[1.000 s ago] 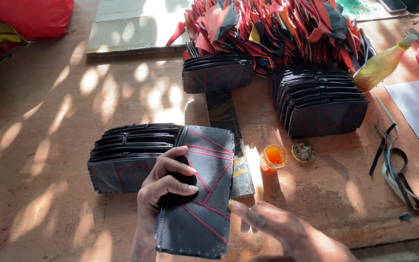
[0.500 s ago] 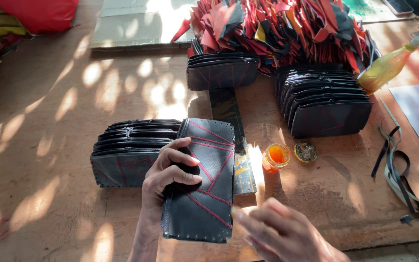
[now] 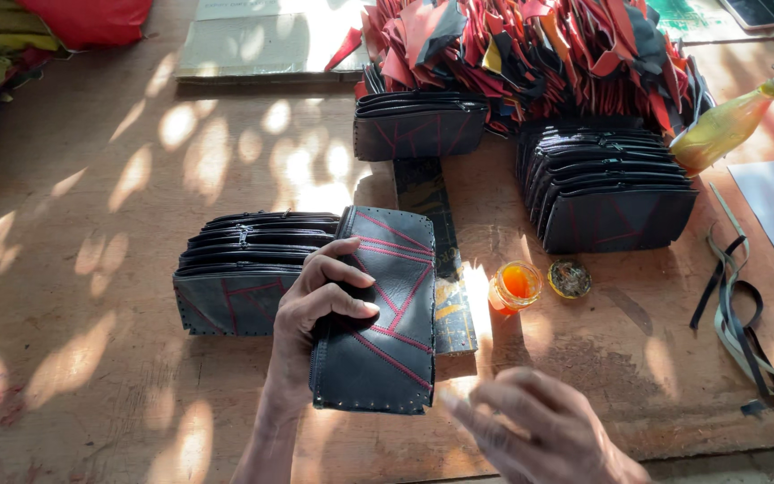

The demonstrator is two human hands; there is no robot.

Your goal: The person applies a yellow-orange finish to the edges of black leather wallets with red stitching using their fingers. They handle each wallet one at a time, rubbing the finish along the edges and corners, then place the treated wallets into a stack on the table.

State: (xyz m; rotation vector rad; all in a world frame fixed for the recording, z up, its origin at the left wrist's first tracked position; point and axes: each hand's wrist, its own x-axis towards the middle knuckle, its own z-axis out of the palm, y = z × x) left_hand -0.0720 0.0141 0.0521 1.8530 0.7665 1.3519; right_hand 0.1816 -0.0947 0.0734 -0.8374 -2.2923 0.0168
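The left hand (image 3: 320, 309) grips a black leather pouch with red stitching (image 3: 387, 314), fingers curled over its left edge, holding it upright just above the worktop (image 3: 91, 269) near the near edge. The right hand (image 3: 530, 426) hovers loosely spread beside it, holding nothing. Just left of the pouch lies a row of matching pouches (image 3: 239, 269). A small orange jar (image 3: 514, 285) and its lid (image 3: 570, 279) sit to the right; two more pouch stacks (image 3: 611, 184) and leather scraps (image 3: 530, 45) lie toward the far edge.

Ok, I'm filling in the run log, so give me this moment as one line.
left hand: grips black stitched pouch | right hand: empty, near pouch's lower edge | beside: pouch stack
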